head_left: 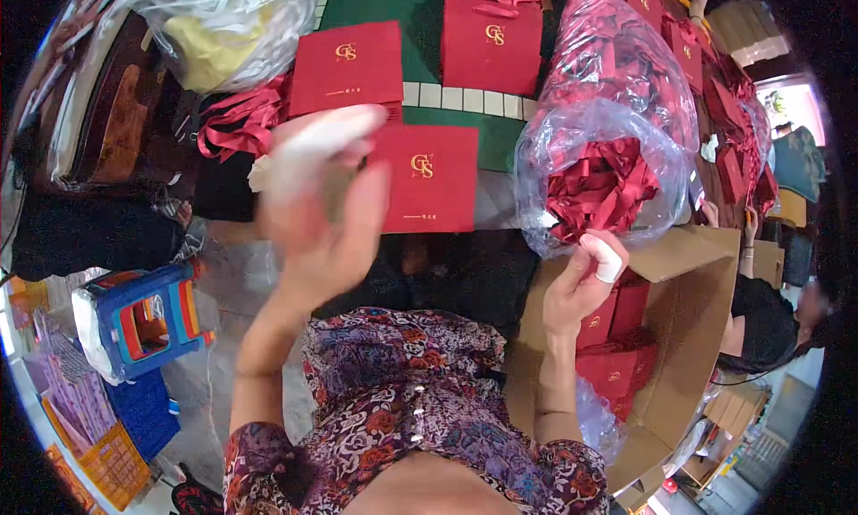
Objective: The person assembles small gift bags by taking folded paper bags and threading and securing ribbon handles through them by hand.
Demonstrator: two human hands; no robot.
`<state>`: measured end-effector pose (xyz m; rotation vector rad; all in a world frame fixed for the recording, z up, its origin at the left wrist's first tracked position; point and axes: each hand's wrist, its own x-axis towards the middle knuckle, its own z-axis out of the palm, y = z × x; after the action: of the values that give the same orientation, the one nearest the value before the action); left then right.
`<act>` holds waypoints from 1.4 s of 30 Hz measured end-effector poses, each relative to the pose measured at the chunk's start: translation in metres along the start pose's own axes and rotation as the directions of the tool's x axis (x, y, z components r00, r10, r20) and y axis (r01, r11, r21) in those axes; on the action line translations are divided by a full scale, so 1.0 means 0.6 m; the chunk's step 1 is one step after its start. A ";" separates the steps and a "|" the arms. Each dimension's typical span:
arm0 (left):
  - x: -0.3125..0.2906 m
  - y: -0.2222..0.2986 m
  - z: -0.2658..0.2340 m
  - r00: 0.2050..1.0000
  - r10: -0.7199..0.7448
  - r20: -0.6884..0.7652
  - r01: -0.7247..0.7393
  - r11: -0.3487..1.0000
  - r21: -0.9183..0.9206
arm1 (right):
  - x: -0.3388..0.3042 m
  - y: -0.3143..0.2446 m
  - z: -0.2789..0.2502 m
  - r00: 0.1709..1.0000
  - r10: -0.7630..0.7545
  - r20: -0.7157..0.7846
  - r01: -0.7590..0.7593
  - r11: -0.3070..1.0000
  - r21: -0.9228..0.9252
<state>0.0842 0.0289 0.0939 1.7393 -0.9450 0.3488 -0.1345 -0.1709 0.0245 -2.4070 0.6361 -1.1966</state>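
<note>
My left hand (313, 211) is smeared by motion above the left edge of a flat red paper bag (447, 193). Its thumb and fingers stand apart, with nothing visible between them; a white wrapping shows on the fingers. Behind it lies another red paper bag (353, 77), beside a bunch of loose red ribbons (239, 122). My right hand (579, 278), with white tape round one finger, pinches at the mouth of a clear plastic bag (559, 122). Its fingertips close on the lower edge of the red ribbons (603, 189) inside.
An open cardboard box (684, 309) with red paper bags (617, 367) stands at my right. Farther back on the green table (384, 5) is a red bag with ribbon handles (492, 46). A blue plastic stool (147, 323) stands left. Another person (760, 327) is at the right.
</note>
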 end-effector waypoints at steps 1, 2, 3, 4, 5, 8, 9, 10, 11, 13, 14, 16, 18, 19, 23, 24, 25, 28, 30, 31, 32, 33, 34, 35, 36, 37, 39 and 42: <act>-0.002 -0.030 0.036 0.981 -0.126 0.149 0.128 0.992 -0.005 | 0.002 0.000 0.001 0.999 -0.038 0.016 0.038 0.999 -0.003; -0.011 -0.068 0.067 0.982 -0.065 0.175 0.052 0.996 0.074 | 0.004 -0.005 0.004 0.996 -0.081 0.034 0.081 0.997 0.001; -0.025 -0.101 0.086 0.962 -0.068 0.263 0.030 0.989 0.146 | 0.002 -0.008 0.006 0.996 -0.083 0.035 0.083 0.997 0.004; -0.034 -0.114 0.101 0.940 -0.113 0.322 0.074 0.989 0.129 | -0.002 -0.009 0.006 0.997 -0.074 0.032 0.072 0.996 0.047; -0.038 -0.123 0.111 0.939 -0.078 0.335 0.012 0.981 0.194 | -0.008 -0.012 0.006 0.998 -0.061 0.032 0.058 0.994 0.090; -0.042 -0.139 0.125 0.924 -0.057 0.379 -0.066 0.950 0.304 | -0.003 -0.044 -0.005 0.968 -0.222 0.119 0.207 0.971 0.122; -0.043 -0.142 0.128 0.911 -0.069 0.406 -0.085 0.933 0.351 | -0.001 -0.054 -0.006 0.953 -0.269 0.137 0.247 0.956 0.156; -0.043 -0.144 0.130 0.911 -0.072 0.407 -0.084 0.932 0.352 | 0.004 -0.067 -0.010 0.941 -0.299 0.161 0.268 0.945 0.189; -0.041 -0.142 0.133 0.900 -0.079 0.428 -0.101 0.919 0.382 | 0.006 -0.079 -0.013 0.930 -0.315 0.189 0.271 0.936 0.225; -0.042 -0.142 0.134 0.889 -0.090 0.449 -0.117 0.903 0.413 | 0.011 -0.096 -0.018 0.893 -0.362 0.266 0.269 0.905 0.328; -0.044 -0.141 0.136 0.888 -0.082 0.453 -0.134 0.896 0.424 | 0.011 -0.106 -0.021 0.874 -0.381 0.303 0.251 0.886 0.389; -0.049 -0.139 0.136 0.885 -0.074 0.459 -0.151 0.888 0.435 | 0.012 -0.122 -0.001 0.870 -0.388 0.305 0.172 0.817 0.550; -0.057 -0.138 0.132 0.890 -0.099 0.446 -0.109 0.902 0.418 | 0.005 -0.136 0.026 0.908 -0.307 0.286 0.099 0.820 0.563; -0.061 -0.137 0.131 0.897 -0.106 0.430 -0.084 0.913 0.400 | 0.012 -0.139 0.042 0.911 -0.252 0.326 0.052 0.854 0.517; -0.067 -0.130 0.116 0.902 -0.118 0.415 -0.054 0.924 0.380 | 0.028 -0.107 0.130 0.942 -0.023 0.335 -0.088 0.946 0.311; -0.068 -0.129 0.112 0.905 -0.132 0.405 -0.029 0.929 0.368 | 0.031 -0.096 0.148 0.939 0.023 0.342 -0.109 0.966 0.235; -0.069 -0.127 0.108 0.906 -0.146 0.396 -0.004 0.935 0.355 | 0.028 -0.082 0.167 0.940 0.044 0.337 -0.135 0.959 0.250; -0.065 -0.115 0.104 0.880 -0.221 0.420 0.139 0.966 0.216 | 0.031 -0.068 0.196 0.936 0.116 0.332 -0.190 0.961 0.201; -0.062 -0.107 0.104 0.861 -0.240 0.448 0.164 0.966 0.202 | 0.032 -0.068 0.204 0.936 0.150 0.318 -0.230 0.946 0.229; -0.062 -0.104 0.104 0.841 -0.256 0.476 0.190 0.965 0.183 | 0.031 -0.067 0.206 0.935 0.185 0.303 -0.266 0.930 0.252; -0.067 -0.104 0.103 0.841 -0.259 0.475 0.193 0.964 0.183 | 0.032 -0.069 0.206 0.934 0.185 0.306 -0.267 0.930 0.252; -0.073 -0.105 0.103 0.838 -0.296 0.458 0.244 0.955 0.172 | 0.034 -0.072 0.205 0.929 0.198 0.312 -0.283 0.924 0.258; -0.077 -0.105 0.102 0.833 -0.333 0.442 0.293 0.943 0.159 | 0.035 -0.074 0.205 0.924 0.211 0.318 -0.300 0.917 0.263; -0.079 -0.105 0.102 0.832 -0.334 0.443 0.294 0.943 0.158 | 0.034 -0.074 0.205 0.924 0.212 0.318 -0.301 0.917 0.262; -0.081 -0.104 0.102 0.830 -0.343 0.440 0.303 0.939 0.162 | 0.034 -0.074 0.205 0.933 0.191 0.305 -0.278 0.921 0.272; -0.083 -0.103 0.103 0.828 -0.353 0.436 0.311 0.936 0.166 | 0.034 -0.073 0.205 0.941 0.170 0.291 -0.254 0.925 0.282; -0.083 -0.098 0.100 0.829 -0.356 0.432 0.322 0.934 0.152 | 0.039 -0.082 0.197 0.933 0.191 0.304 -0.281 0.916 0.286; -0.088 -0.096 0.099 0.851 -0.324 0.414 0.288 0.946 0.147 | 0.043 -0.086 0.193 0.925 0.206 0.318 -0.308 0.898 0.314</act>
<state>0.0802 0.0042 -0.0013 2.0519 -0.9477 -0.2280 -0.0149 -0.1273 0.0016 -2.0496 0.5707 -0.7665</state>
